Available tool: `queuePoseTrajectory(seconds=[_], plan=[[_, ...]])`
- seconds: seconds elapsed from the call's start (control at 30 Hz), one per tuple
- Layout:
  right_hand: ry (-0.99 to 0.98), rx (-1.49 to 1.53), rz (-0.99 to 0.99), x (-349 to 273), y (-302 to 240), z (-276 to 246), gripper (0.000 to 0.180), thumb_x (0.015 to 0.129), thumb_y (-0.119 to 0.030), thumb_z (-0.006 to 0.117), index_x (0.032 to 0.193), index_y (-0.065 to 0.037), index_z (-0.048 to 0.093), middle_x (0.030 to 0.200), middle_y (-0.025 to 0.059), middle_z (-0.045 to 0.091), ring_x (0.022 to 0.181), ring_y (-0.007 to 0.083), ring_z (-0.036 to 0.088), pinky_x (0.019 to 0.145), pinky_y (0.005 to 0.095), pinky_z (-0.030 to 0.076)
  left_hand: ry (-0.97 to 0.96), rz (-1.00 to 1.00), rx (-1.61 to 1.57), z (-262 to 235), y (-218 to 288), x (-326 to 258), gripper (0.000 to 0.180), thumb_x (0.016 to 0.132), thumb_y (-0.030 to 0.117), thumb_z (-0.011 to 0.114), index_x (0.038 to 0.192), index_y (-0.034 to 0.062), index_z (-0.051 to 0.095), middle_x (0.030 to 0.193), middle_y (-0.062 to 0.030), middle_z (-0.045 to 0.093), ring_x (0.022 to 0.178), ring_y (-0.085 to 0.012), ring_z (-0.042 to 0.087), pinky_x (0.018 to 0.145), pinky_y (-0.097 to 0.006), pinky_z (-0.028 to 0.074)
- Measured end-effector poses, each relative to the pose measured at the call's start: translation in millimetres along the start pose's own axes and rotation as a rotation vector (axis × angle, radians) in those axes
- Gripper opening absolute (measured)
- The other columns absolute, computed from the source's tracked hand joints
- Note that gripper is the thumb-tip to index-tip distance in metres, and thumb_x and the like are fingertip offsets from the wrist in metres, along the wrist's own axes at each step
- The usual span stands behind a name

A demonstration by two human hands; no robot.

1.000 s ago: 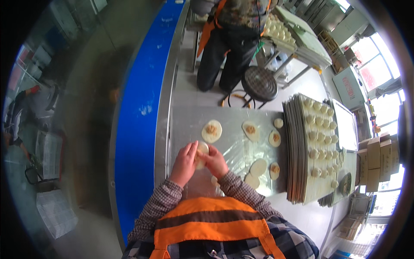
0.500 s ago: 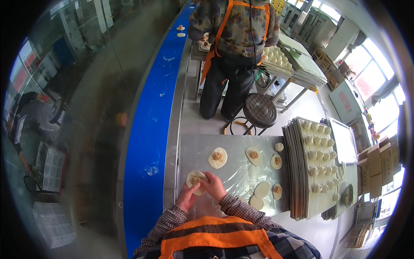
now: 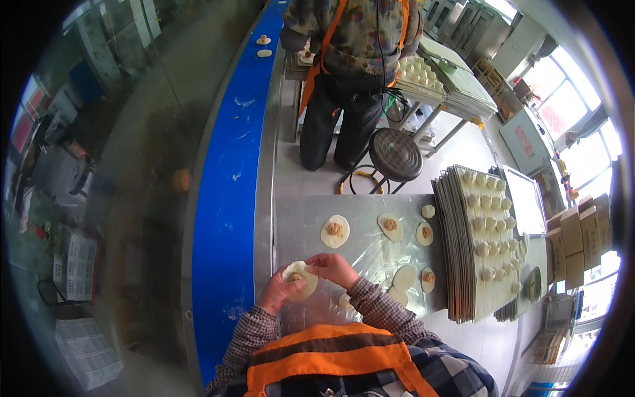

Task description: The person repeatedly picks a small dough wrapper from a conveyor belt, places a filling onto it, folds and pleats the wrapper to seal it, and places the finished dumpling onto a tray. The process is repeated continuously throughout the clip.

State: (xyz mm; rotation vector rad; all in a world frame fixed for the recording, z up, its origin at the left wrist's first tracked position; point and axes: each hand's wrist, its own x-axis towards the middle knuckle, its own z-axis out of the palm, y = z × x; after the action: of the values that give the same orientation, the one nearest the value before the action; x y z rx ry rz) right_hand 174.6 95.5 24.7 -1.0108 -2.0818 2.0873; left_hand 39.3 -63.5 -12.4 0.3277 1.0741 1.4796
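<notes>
Over the near left of the steel table, a round dough wrapper (image 3: 307, 288) with a dab of pinkish-brown filling (image 3: 295, 278) is held between my hands. My left hand (image 3: 279, 292) cups it from the left, thumb near the filling. My right hand (image 3: 333, 267) pinches the wrapper's upper right edge with its fingertips. Beyond them lies a filled dough round (image 3: 335, 231), with another filled round (image 3: 390, 226) to its right. Farther right are two smaller filled rounds, one of them a dough oval (image 3: 428, 280). Plain wrappers (image 3: 404, 276) overlap beside my right forearm, and a closed bun (image 3: 428, 211) sits at the far corner.
A blue conveyor belt (image 3: 225, 198) runs along the left, with dough pieces (image 3: 264, 53) at its far end. Stacked trays (image 3: 456, 245) topped with rows of buns stand right of the steel table (image 3: 301, 215). A round stool (image 3: 395, 154) and a co-worker (image 3: 357, 86) are ahead.
My right hand has shifted right and up from the filling to the wrapper's rim. The wrapper's upper edge is now lifted and folding, and my left hand has moved slightly left.
</notes>
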Motion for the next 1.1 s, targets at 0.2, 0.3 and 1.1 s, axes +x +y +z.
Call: queuePoseTrajectory(seconds=[0.2,0.3,1.1], plan=[[0.057,-0.338,-0.241,-1.5,-3.5,4.8,0.019,0.083,-0.016,0.070,0.095,-0.002,0.068,0.080,0.0088,0.068,0.067,0.0153,0.062,0.062,0.0294,0.049,0.062,-0.100,0.287,-9.3,9.3,4.9,0.052,0.078,0.012,0.077,0.124,0.0007,0.055,0.108,-0.0053,0.064,0.097,-0.0144,0.060,0.086,-0.029,0.049],[0.171,-0.549,-0.461,-4.6,-4.1,11.7,0.016,0.078,-0.012,0.067,0.091,-0.001,0.066,0.081,0.0156,0.066,0.074,0.0336,0.064,0.066,0.0370,0.052,0.032,-0.114,0.556,-6.7,14.8,9.9,0.050,0.077,0.010,0.076,0.122,-0.0008,0.057,0.108,-0.0077,0.064,0.097,-0.0155,0.061,0.086,-0.029,0.049],[0.174,-0.374,-0.183,-4.9,45.0,4.9,0.017,0.084,-0.017,0.061,0.091,-0.002,0.065,0.080,0.0182,0.064,0.075,0.0380,0.061,0.068,0.0434,0.050,-0.165,-0.345,0.481,-19.8,-19.3,50.8,0.047,0.081,0.014,0.073,0.123,0.0031,0.056,0.111,-0.0082,0.063,0.103,-0.0179,0.060,0.091,-0.031,0.046]])
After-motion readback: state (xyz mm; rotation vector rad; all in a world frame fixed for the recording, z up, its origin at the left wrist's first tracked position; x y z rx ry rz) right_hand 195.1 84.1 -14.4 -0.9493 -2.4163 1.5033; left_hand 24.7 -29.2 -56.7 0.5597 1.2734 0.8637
